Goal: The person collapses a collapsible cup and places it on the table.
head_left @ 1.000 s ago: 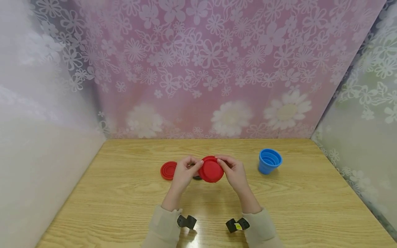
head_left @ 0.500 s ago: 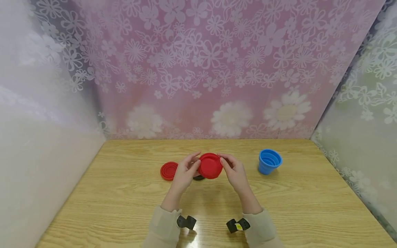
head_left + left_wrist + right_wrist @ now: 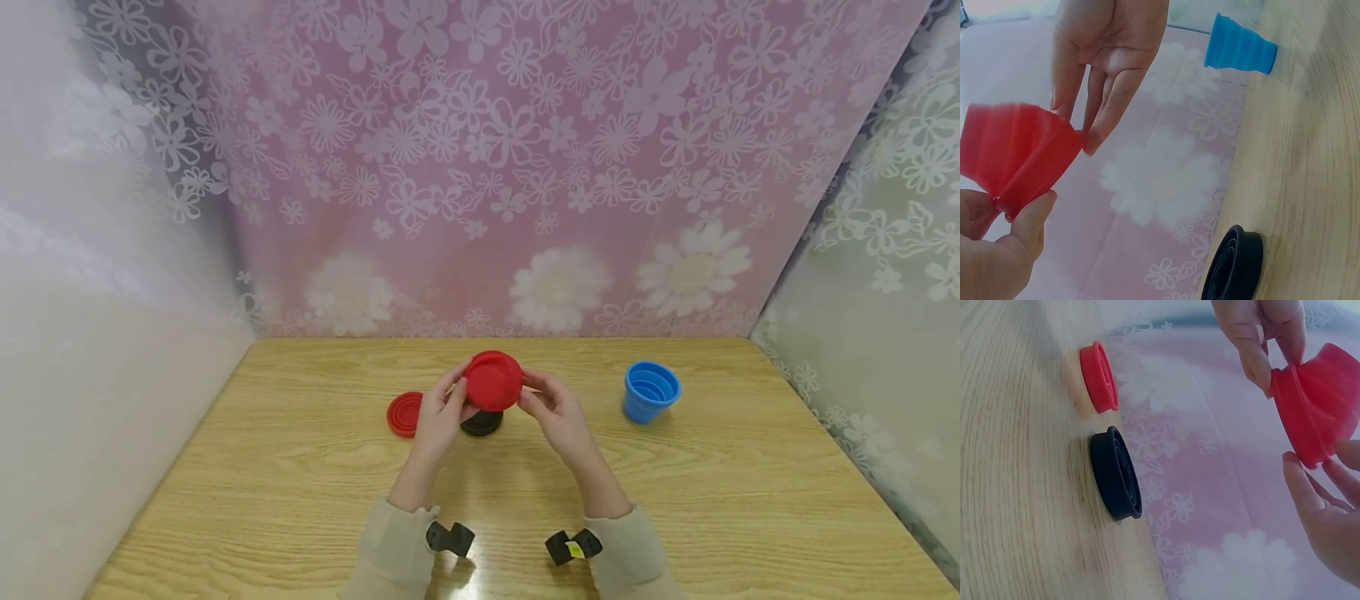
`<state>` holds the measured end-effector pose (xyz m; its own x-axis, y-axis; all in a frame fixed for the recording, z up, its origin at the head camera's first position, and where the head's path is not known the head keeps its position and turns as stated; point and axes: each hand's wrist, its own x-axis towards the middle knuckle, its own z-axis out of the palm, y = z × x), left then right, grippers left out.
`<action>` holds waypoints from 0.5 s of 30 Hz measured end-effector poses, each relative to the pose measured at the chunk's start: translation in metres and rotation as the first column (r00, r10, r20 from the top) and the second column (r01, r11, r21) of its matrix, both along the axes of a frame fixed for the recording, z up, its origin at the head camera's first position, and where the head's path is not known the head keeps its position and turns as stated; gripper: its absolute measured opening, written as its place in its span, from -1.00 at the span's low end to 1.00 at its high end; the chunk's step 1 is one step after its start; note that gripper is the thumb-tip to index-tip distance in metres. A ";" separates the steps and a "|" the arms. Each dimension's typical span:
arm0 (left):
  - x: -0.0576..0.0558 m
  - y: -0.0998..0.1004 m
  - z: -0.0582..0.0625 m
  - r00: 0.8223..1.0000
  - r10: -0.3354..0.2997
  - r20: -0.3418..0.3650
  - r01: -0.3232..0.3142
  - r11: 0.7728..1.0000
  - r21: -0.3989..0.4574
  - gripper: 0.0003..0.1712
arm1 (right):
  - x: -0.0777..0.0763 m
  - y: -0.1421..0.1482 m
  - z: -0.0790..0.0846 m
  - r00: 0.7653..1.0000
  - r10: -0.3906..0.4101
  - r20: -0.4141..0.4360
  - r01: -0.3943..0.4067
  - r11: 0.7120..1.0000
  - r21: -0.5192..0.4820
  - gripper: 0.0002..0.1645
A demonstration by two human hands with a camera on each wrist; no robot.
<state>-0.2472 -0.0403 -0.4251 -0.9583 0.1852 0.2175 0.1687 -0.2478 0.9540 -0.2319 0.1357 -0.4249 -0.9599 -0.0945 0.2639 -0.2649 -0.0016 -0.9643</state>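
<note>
A red collapsible cup [image 3: 495,381] is held up above the table between both hands, its flat round base showing in the head view. In the left wrist view its wall is pulled out, with slanting creases near the rim. My left hand [image 3: 438,418] pinches the cup's edge between thumb and fingers. On the opposite side, my right hand [image 3: 564,421] has thumb and fingertips at the rim, seen also in the right wrist view, where the right hand [image 3: 1329,519] pinches the rim from below. Below the cup lies a flattened black collapsible cup [image 3: 482,425], partly hidden.
A flattened red collapsible cup [image 3: 403,414] lies left of the black one, partly behind the left hand. Farther right, an extended blue collapsible cup [image 3: 651,392] stands upright on the wooden table [image 3: 750,483]. Flower-patterned sheets [image 3: 480,167] hang at the back and sides.
Both hands have raised the red cup and shifted it slightly left and away, tilting it. More of the black cup now shows beneath. The blue cup stays where it was.
</note>
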 end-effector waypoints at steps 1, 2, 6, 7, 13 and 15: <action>0.000 0.000 0.000 1.000 0.006 0.004 -0.006 1.000 0.013 -0.57 | 0.000 0.000 0.000 1.000 0.006 0.003 -0.006 1.000 0.005 -0.57; 0.000 0.000 0.000 1.000 0.012 0.008 -0.012 1.000 0.023 -0.57 | 0.001 0.000 0.000 1.000 0.016 0.011 -0.016 1.000 0.006 -0.55; 0.000 0.000 0.001 0.999 0.031 0.017 -0.032 0.999 0.037 -0.58 | 0.001 -0.001 -0.001 0.998 0.047 0.052 -0.049 0.998 0.042 -0.42; 0.000 0.001 0.001 0.999 0.035 0.017 -0.036 0.999 0.035 -0.58 | 0.002 -0.001 -0.001 0.997 0.054 0.062 -0.057 0.997 0.052 -0.39; 0.001 0.003 0.001 0.999 0.043 0.016 -0.044 0.999 0.021 -0.61 | 0.002 -0.002 0.000 0.995 0.043 0.088 -0.048 0.997 0.054 -0.32; 0.001 0.004 0.001 0.999 0.051 0.012 -0.052 0.998 0.028 -0.63 | 0.002 -0.002 0.001 0.996 0.030 0.079 -0.033 0.998 0.045 -0.35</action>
<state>-0.2467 -0.0368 -0.4243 -0.9688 0.1295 0.2115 0.1715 -0.2662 0.9485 -0.2297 0.1336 -0.4243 -0.9737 -0.1356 0.1829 -0.1894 0.0365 -0.9812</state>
